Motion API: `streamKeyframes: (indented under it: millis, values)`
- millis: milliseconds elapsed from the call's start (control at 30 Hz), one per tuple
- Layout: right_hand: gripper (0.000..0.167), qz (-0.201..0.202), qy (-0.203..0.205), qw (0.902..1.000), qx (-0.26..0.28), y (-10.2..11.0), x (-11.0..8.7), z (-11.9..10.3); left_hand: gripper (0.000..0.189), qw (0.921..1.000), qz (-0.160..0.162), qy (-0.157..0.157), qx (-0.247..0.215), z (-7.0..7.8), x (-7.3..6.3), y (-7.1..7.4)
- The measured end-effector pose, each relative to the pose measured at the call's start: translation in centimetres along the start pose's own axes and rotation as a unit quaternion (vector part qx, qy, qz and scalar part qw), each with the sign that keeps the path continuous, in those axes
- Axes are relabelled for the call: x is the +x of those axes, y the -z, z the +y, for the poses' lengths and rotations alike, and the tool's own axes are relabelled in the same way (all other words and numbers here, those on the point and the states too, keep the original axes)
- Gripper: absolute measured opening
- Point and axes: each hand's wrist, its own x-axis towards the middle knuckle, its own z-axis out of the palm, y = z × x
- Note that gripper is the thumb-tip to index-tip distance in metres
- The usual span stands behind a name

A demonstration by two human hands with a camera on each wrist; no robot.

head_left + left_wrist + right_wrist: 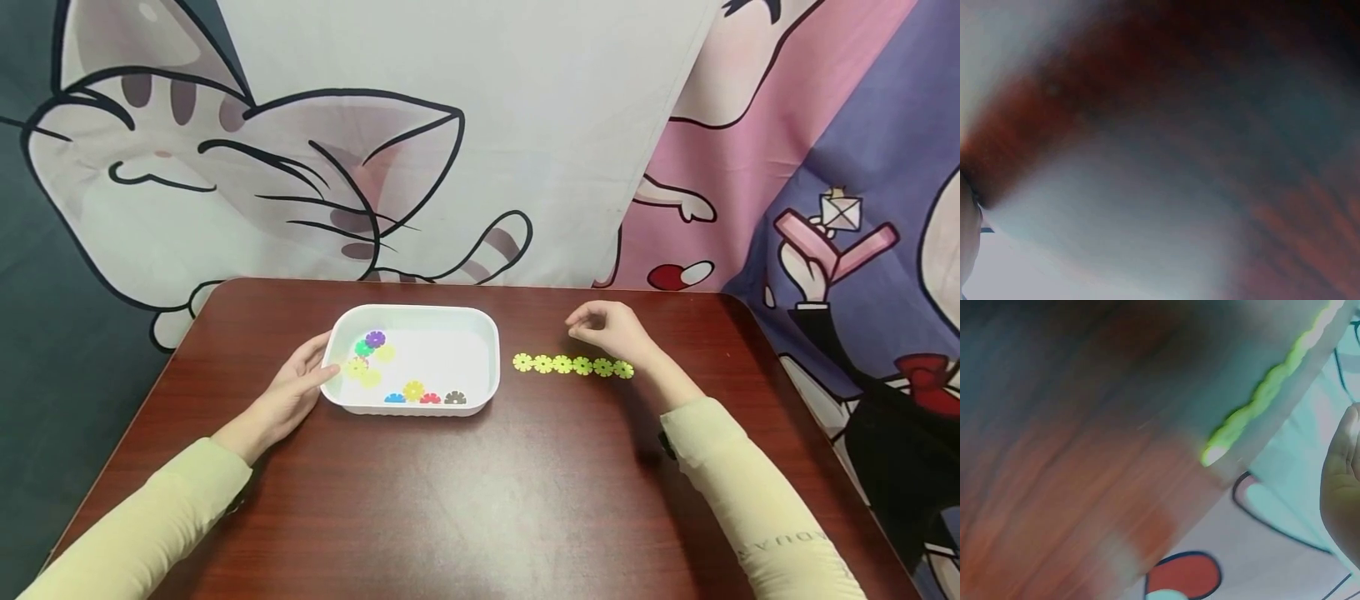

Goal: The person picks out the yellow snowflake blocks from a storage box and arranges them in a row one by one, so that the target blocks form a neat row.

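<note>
In the head view my left hand (294,385) grips the left end of a white plastic tray (487,358), thumb on the rim and fingers along the outside. Snowflake-shaped plastic discs in several colours lie in it, among them a purple disc (375,338) and a yellow disc (413,390). To the right of the tray, several yellow-green notched discs (562,364) form a straight row on the table. Just behind that row hovers my right hand (613,331), fingers loosely bent, with nothing visible between them. The right wrist view shows the row blurred, and part of the right hand (1341,487).
A reddish-brown wooden table (450,500) carries everything. Behind its far edge hangs a printed cloth (555,167) with cartoon figures. The left wrist view is mostly blurred.
</note>
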Motion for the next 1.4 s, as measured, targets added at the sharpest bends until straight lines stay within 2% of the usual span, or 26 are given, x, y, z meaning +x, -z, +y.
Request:
streamKeyframes:
  millis: [600,933,1400]
  values:
    - [0.011,-0.001,0.053,0.9954,0.08,-5.7,3.5,-6.8,0.075,1.0,0.001,0.001,0.005,-0.2,0.2,0.1]
    - [0.009,-0.034,0.081,0.9897,0.113,-9.0,4.9,-10.3,0.072,0.9999,-0.005,-0.009,-0.009,-0.2,0.2,0.2]
    - [0.009,-0.09,0.111,0.984,0.106,-13.5,6.9,-14.2,0.067,0.9998,-0.001,-0.011,-0.016,-0.4,0.1,0.3]
